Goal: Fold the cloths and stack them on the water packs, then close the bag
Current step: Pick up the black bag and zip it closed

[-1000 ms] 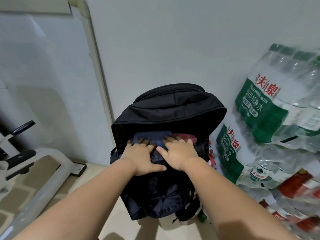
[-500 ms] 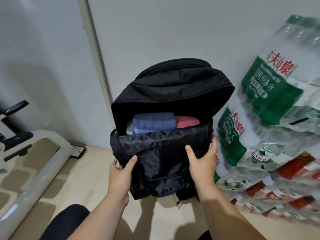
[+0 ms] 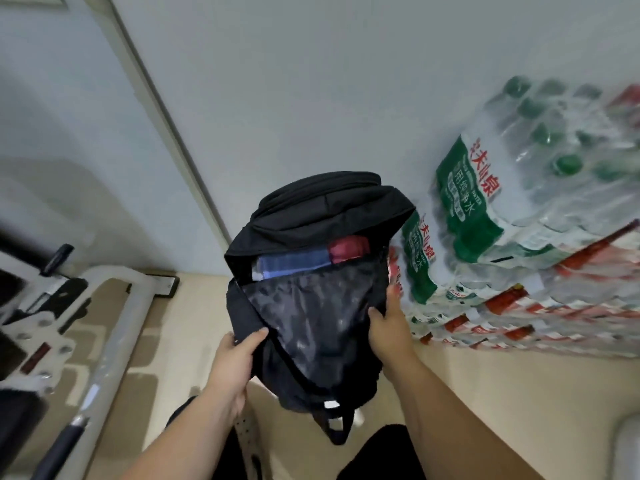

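Observation:
A black backpack (image 3: 322, 334) stands tilted on the floor, its main compartment gaping at the top. Inside lie a folded blue cloth (image 3: 294, 263) and, to its right, a folded red cloth (image 3: 348, 249). My left hand (image 3: 239, 355) grips the bag's lower left side, thumb on the front panel. My right hand (image 3: 389, 317) grips the right edge of the front panel, fingers behind it. Shrink-wrapped water packs (image 3: 519, 216) with green labels are stacked against the wall to the right, close to the bag.
Lower packs with red labels (image 3: 540, 327) lie under the green ones. A white metal frame of exercise equipment (image 3: 114, 327) with a black-handled bar stretches along the left floor. A pale wall and door frame (image 3: 173, 140) stand behind the bag. My dark trousers show at the bottom.
A second ago both hands pressed flat on the cloths inside the bag. They have moved down to the bag's sides and grip it; the bag now leans to the right and the camera has tilted.

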